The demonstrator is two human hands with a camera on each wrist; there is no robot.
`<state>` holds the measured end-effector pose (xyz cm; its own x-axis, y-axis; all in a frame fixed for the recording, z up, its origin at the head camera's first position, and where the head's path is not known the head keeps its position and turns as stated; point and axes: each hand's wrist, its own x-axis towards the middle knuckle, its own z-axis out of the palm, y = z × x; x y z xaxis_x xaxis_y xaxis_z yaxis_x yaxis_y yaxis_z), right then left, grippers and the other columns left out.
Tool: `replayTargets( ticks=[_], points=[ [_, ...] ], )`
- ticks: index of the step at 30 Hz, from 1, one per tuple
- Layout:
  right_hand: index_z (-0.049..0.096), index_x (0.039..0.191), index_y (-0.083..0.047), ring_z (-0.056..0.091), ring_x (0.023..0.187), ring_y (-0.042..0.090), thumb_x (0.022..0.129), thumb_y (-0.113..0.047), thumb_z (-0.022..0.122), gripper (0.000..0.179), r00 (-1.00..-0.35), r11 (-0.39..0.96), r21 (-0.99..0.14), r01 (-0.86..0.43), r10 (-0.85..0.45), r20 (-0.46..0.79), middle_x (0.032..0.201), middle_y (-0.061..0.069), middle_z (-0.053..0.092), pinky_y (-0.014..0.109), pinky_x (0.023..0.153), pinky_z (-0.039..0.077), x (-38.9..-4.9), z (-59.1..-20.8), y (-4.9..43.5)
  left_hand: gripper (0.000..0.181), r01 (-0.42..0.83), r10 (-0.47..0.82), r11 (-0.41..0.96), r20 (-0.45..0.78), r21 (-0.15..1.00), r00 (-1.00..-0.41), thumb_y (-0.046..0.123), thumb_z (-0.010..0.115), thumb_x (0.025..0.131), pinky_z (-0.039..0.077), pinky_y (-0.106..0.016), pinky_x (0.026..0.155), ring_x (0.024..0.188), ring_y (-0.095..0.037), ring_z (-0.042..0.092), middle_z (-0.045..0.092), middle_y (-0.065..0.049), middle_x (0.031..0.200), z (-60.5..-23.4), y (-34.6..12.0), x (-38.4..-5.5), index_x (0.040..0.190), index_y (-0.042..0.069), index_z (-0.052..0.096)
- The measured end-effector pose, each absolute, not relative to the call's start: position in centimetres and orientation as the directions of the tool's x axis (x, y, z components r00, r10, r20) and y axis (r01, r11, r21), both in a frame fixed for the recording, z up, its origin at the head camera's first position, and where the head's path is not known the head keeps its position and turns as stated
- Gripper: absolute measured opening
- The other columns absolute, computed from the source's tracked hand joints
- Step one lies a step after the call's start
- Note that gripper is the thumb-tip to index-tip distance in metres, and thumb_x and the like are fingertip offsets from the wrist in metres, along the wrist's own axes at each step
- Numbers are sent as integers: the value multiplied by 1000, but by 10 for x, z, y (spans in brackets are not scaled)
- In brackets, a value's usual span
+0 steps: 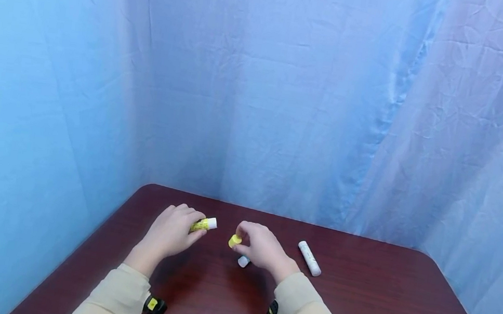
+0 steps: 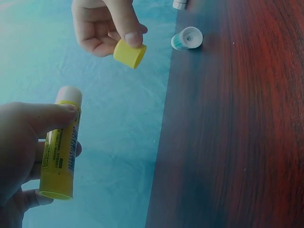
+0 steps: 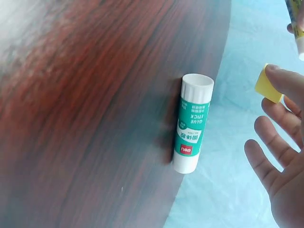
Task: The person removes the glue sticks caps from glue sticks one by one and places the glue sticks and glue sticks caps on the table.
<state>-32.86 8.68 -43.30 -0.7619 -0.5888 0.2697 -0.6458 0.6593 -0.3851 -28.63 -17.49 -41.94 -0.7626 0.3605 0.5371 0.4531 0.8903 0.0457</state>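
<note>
We see the left hand (image 1: 171, 228) gripping a yellow cylindrical plastic glue stick (image 2: 59, 149) above the dark-red wooden table (image 1: 372, 287); probably light, stiff and smooth, best held mid-barrel. Rightward, the right hand (image 1: 264, 247) pinches a short yellow plastic cap (image 1: 234, 241).

Wrinkled blue curtains (image 1: 263, 101), perhaps satin, hang behind and beside a reddish-brown table (image 1: 380, 298).
</note>
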Motion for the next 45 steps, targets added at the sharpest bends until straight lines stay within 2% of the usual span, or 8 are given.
replayTargets(
  ticks=[3,10,17,24,37,45],
  points=[
    [62,92,-21,54,81,10,88,-24,83,21,-757,676,-342,-653,-598,265,88,-11,59,30,72,49,-331,-432,85,28,453,361,890,537,44,-762,33,83,85,47,-39,74,80,-18,56,71,2,94,-418,-176,-286,106,16,75],
    [65,91,-22,52,81,11,88,-24,82,18,-763,696,-312,-647,-599,243,88,-10,61,31,71,48,-336,-435,75,28,442,350,895,533,51,-770,33,82,85,47,-40,75,80,-18,57,72,1,93,-415,-177,-285,105,16,75],
    [65,88,-23,51,80,12,87,-26,83,18,-777,727,-278,-628,-608,164,87,-6,64,30,70,48,-334,-446,68,28,429,339,901,510,67,-791,32,84,84,47,-39,74,78,-18,56,71,1,90,-418,-176,-283,105,15,75],
    [65,88,-25,50,80,12,87,-26,83,18,-800,762,-258,-594,-592,93,82,-11,59,30,70,48,-331,-449,66,28,429,340,901,510,65,-790,33,83,84,47,-38,73,78,-17,56,72,2,90,-416,-174,-281,105,15,76],
    [67,86,-22,52,71,11,86,-24,84,18,-795,761,-255,-597,-604,58,76,-11,56,28,63,47,-332,-451,60,28,428,342,901,501,65,-795,32,83,85,47,-39,74,79,-18,57,72,1,91,-415,-172,-281,106,14,76],
    [66,86,-22,53,70,11,86,-21,83,17,-803,766,-278,-579,-594,35,77,-11,56,29,64,47,-332,-452,62,27,427,352,903,487,48,-799,34,81,86,46,-38,73,80,-17,57,72,2,92,-416,-171,-282,106,16,76]
  ],
)
